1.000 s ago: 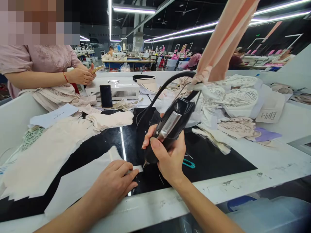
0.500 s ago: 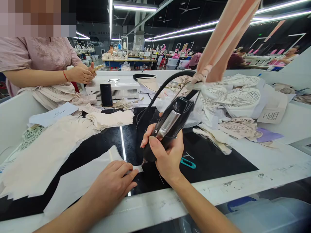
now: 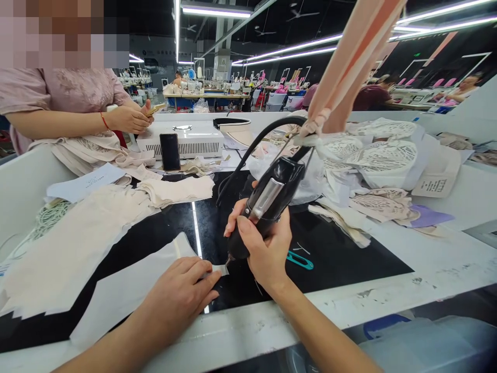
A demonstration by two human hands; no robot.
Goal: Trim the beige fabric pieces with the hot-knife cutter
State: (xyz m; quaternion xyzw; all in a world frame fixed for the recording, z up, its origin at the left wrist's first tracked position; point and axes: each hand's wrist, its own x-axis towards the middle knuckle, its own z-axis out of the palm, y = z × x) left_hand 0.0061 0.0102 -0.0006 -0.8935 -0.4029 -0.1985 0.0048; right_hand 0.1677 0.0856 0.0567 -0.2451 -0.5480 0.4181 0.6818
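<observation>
While parted left fingers (image 3: 209, 282) press a white strip (image 3: 219, 270), probably steadying it, right fingers (image 3: 248, 234) grip a black tool (image 3: 281, 178). Its tip (image 3: 229, 258) sits between them.

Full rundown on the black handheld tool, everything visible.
The black tool has a glossy, plastic-looking body, a silver plate on its side and a narrow metal tip. It slants tip-down toward the picture's lower left, gripped in the right hand. A black cord meets its upper end, below a knotted peach band. The tip is at a pale strip; contact is unclear.
</observation>
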